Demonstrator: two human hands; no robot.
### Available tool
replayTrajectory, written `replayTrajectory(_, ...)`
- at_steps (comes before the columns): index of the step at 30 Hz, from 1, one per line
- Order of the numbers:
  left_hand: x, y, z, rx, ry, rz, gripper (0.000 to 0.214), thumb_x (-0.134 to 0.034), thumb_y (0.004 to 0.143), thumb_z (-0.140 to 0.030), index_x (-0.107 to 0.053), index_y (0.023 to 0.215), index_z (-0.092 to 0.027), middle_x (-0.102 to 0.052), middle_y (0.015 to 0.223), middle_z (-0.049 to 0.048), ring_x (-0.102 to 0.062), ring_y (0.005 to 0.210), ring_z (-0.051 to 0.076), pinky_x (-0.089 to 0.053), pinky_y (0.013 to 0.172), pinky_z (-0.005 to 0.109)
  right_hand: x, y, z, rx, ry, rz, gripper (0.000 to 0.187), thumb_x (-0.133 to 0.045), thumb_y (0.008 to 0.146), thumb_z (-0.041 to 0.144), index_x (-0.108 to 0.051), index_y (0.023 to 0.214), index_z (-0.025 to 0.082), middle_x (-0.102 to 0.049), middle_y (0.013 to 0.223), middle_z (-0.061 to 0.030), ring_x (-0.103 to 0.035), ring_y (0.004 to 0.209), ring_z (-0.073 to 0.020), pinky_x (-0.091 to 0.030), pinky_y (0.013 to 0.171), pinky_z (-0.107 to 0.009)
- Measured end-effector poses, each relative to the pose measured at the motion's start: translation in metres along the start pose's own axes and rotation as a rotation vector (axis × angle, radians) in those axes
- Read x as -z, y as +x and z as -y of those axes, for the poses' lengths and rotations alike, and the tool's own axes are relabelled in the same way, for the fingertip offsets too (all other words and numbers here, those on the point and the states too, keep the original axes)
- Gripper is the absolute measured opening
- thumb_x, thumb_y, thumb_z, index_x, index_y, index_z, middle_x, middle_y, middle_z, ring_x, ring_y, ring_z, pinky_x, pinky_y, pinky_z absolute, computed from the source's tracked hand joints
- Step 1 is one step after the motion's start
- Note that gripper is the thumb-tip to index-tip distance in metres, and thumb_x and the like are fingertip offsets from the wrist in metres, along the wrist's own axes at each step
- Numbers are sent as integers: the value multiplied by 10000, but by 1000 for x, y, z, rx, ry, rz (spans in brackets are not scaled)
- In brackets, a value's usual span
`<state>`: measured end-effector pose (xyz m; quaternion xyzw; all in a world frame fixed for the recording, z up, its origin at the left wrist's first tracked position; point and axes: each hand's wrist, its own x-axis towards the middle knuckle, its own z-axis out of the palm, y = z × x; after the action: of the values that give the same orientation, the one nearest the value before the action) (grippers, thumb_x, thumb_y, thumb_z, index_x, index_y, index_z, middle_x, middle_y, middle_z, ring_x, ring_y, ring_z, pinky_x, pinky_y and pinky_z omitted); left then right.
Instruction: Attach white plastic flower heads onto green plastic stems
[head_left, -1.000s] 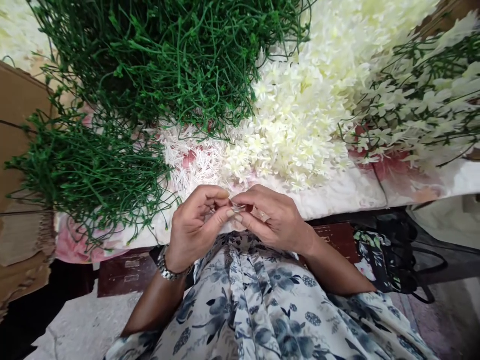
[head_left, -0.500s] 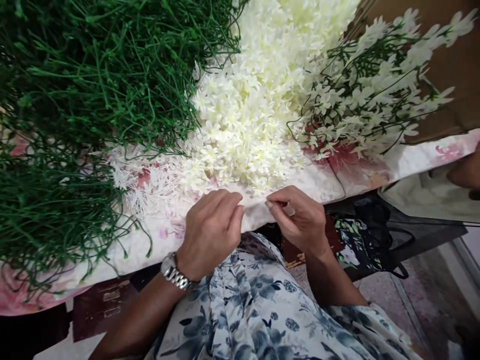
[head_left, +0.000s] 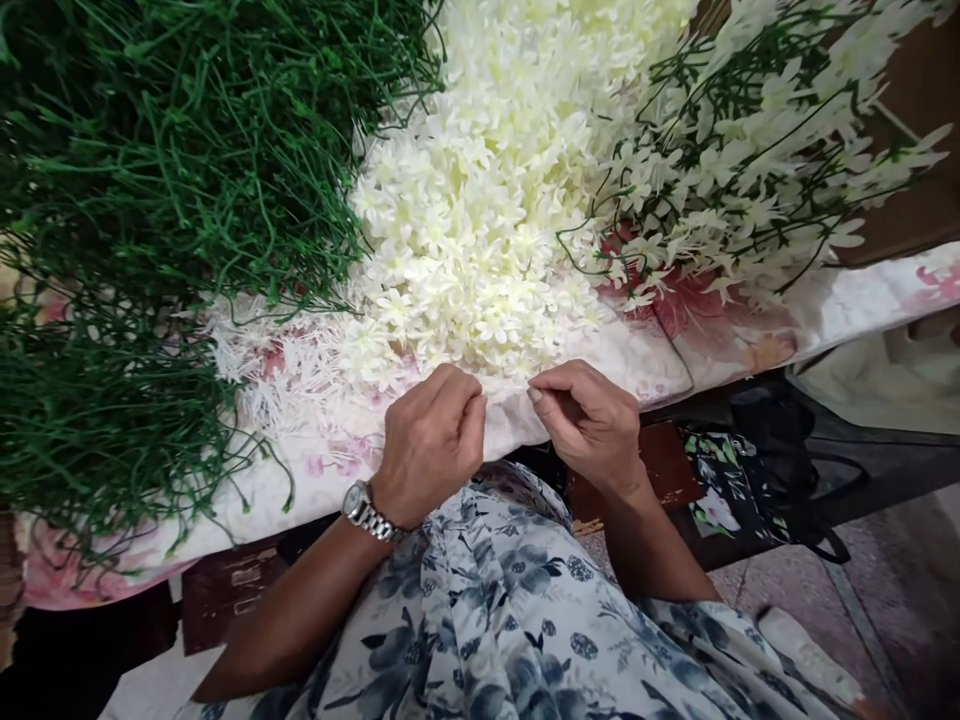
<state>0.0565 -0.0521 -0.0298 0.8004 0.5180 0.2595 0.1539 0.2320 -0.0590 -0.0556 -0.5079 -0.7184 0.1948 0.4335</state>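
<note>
Both hands are at the near edge of the table, a short gap apart. My left hand (head_left: 433, 440), with a watch on its wrist, is closed with thumb against curled fingers. What it pinches, if anything, is too small to make out. Thumb and forefinger of my right hand (head_left: 592, 425) are pinched together, and any item between them is also too small to name. Just beyond my fingers lies a heap of white and pale yellow artificial blossoms (head_left: 487, 240). Thin white stamen-like pieces (head_left: 289, 375) lie in a pile left of it.
Large bundles of green artificial stems (head_left: 187, 150) cover the left side. White flowers on green stems (head_left: 720, 180) lie at the right, by a brown cardboard surface (head_left: 919, 130). A floral cloth (head_left: 630, 350) covers the table. A black floral bag (head_left: 724, 485) is below the edge.
The view has shifted slightly. Both hands stay pinched in nearly the same place before the blossom heap, with a small change in the angle of the left hand.
</note>
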Motion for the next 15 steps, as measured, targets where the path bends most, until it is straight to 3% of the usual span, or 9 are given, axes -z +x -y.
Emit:
replayTrajectory(4, 7, -14, 4, 21, -149, -112, 78, -523, 780, -85, -545, 792, -159, -603, 748, 14, -551, 684, 102, -441, 631, 230, -4, 2, 15, 23, 130, 32, 109, -571, 764, 94, -583, 834, 177, -593, 702, 2, -553, 652, -102, -455, 612, -236)
replayTrajectory(7, 12, -21, 3, 207, -353, -149, 60, -553, 781, -114, -567, 803, -167, -632, 778, 14, -586, 689, 97, -474, 607, 205, -14, 5, 29, 112, 174, 90, 97, -539, 780, 102, -576, 834, 173, -621, 714, -19, -564, 666, -119, -463, 618, -258)
replayTrajectory(11, 18, -25, 1, 504, -712, -134, 29, -584, 780, -182, -586, 786, -154, -625, 722, 4, -560, 534, 66, -475, 474, 170, -28, 7, 40, 166, 30, 63, 66, -523, 790, 124, -573, 792, 168, -607, 655, -21, -543, 629, -126, -440, 588, -261)
replayTrajectory(15, 21, -28, 2, 546, -813, -150, 20, -596, 771, -170, -588, 764, -153, -622, 692, -5, -559, 510, 60, -484, 463, 163, -33, 8, 45, 185, -99, 56, 67, -519, 787, 124, -569, 772, 165, -599, 634, -23, -528, 627, -134, -431, 597, -268)
